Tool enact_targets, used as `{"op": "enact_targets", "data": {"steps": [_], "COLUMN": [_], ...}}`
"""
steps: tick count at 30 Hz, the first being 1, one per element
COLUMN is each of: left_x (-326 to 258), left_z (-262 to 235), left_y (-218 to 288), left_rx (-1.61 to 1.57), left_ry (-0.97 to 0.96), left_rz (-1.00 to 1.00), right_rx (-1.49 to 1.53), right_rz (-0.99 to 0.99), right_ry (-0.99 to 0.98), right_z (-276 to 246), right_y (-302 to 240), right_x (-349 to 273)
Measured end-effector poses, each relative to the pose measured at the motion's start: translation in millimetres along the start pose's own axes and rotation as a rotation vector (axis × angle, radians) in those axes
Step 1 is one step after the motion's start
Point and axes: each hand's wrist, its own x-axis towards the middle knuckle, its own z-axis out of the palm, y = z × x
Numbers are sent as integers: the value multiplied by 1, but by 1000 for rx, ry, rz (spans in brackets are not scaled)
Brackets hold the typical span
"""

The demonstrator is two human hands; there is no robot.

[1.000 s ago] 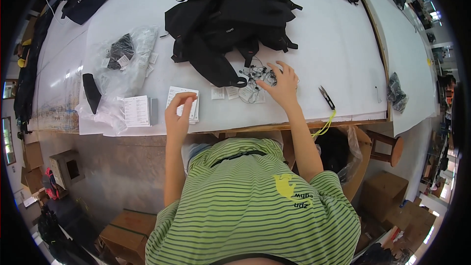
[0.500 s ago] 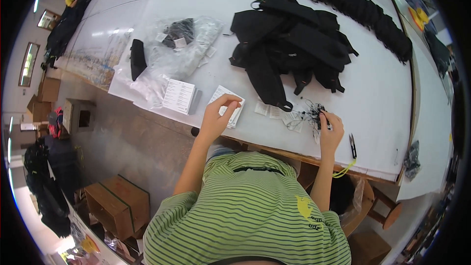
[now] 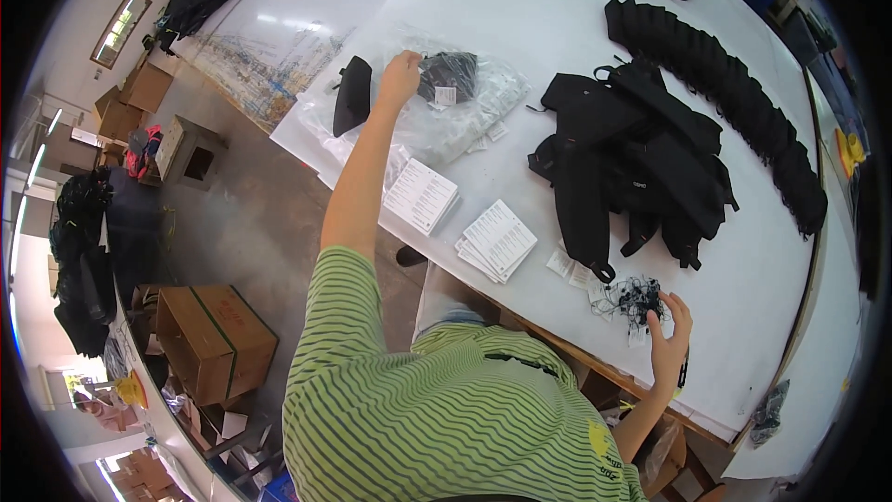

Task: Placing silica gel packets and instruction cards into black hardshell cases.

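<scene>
My left hand [image 3: 400,82] is stretched out to the far left, over the edge of a clear plastic bag [image 3: 506,84]. Its fingers are curled closed, and what they hold, if anything, is hidden. Beside it lie a narrow black fabric piece [image 3: 352,98] and, in the bag, a dark bundle [image 3: 455,74] with a white label. My right hand [image 3: 671,339] rests by the table's near edge, fingers and thumb apart, next to a tangle of thin black cords [image 3: 639,300]. Small white tags lie under and beside the cords.
Two stacks of white printed cards, a left stack [image 3: 421,195] and a right stack [image 3: 497,240], lie along the near edge. A pile of black strapped bags [image 3: 641,167] sits right of centre. A long row of black pieces [image 3: 725,93] runs behind. A cardboard box [image 3: 209,339] stands on the floor left.
My left hand has moved from above the right card stack to the plastic bag at the far left. My right hand's fingers have spread from a pinch at the cords. The view has shifted left.
</scene>
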Motion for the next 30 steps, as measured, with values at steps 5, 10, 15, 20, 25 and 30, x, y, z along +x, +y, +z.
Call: {"op": "enact_targets", "data": {"steps": [5, 10, 15, 20, 25, 30], "left_x": [56, 80, 50, 49, 62, 63], "left_z": [31, 28, 26, 24, 42, 50], "left_y": [-25, -37, 10, 16, 1, -11], "left_rx": [276, 412, 497, 433, 357, 71], "left_ry": [-284, -619, -349, -396, -462, -515], "left_rz": [-349, -444, -26, -86, -175, 22], "right_rx": [317, 575, 575, 581, 578, 565], "right_rz": [186, 282, 273, 249, 239, 261], "right_ry": [-106, -168, -198, -237, -234, -252], "right_z": [-9, -5, 2, 4, 10, 13], "right_y": [5, -2, -23, -27, -22, -15], "right_x": [-2, -1, 10, 18, 16, 15]}}
